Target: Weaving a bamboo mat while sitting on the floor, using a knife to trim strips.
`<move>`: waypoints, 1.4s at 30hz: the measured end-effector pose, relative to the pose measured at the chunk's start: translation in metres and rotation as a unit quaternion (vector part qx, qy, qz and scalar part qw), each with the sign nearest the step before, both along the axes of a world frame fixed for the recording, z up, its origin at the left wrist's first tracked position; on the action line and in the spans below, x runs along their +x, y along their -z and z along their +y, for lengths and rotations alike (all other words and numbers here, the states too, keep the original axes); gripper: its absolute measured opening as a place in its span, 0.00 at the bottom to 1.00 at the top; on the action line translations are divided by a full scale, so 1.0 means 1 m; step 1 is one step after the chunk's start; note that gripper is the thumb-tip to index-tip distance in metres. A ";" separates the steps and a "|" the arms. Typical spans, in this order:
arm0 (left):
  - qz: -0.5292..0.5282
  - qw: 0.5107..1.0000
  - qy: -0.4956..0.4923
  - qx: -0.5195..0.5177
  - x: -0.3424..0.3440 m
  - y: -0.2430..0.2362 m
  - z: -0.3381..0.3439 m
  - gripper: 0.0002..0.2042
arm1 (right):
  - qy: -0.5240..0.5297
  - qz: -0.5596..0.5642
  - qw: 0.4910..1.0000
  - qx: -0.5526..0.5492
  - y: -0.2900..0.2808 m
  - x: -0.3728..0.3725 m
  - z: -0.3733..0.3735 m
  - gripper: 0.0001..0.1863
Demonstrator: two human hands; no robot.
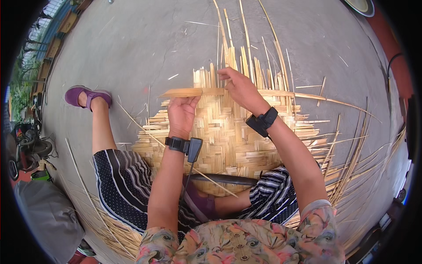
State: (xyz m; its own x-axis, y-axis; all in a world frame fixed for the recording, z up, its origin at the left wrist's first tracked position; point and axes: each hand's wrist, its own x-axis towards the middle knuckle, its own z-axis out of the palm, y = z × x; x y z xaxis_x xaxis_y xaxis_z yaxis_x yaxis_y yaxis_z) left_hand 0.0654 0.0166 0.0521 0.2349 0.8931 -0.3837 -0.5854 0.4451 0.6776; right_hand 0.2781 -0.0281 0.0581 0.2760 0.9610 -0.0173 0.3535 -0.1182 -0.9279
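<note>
A woven mat of pale split strips (233,127) lies before me, its loose ends fanning out along the edges. A wide, flat tan strip (176,93) crosses its upper part horizontally. My left hand (181,113) grips this strip from below, fingertips curled against it. My right hand (241,90) is over the mat just right of that, fingers loosely bent and apart among the upright strips; any contact at the fingertips is unclear. Both wrists wear black strapped devices. A dark curved bar (224,179) lies across the near part of the mat, by my legs.
My legs are around the mat's near side, one purple shoe (99,97) out left. Long loose strips (351,163) lie right and lower left on the grey concrete floor (140,48). A grey cover (44,220), machinery (37,145) and planters (52,48) line the left; a bowl (360,6) sits top right.
</note>
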 end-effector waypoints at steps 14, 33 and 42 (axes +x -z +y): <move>0.410 0.825 0.350 0.170 0.029 -0.020 0.084 0.15 | -0.206 -0.119 0.971 0.012 -0.001 -0.004 -0.007 0.06; 0.182 0.954 0.219 0.096 0.028 0.002 0.038 0.14 | -0.093 -0.119 0.988 -0.037 0.025 -0.014 0.005 0.11; 0.389 0.914 -0.013 0.118 -0.009 0.032 -0.019 0.11 | -0.065 0.089 0.989 -0.094 0.008 0.000 -0.001 0.22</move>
State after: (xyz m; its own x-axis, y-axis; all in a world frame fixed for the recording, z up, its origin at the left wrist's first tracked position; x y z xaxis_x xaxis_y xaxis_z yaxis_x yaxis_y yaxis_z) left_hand 0.0561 -0.0021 0.0197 -0.0490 0.9741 -0.2208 0.1060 0.2249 0.9686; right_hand 0.2785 -0.0292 0.0497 0.1257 0.9633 -0.2371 0.2100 -0.2595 -0.9426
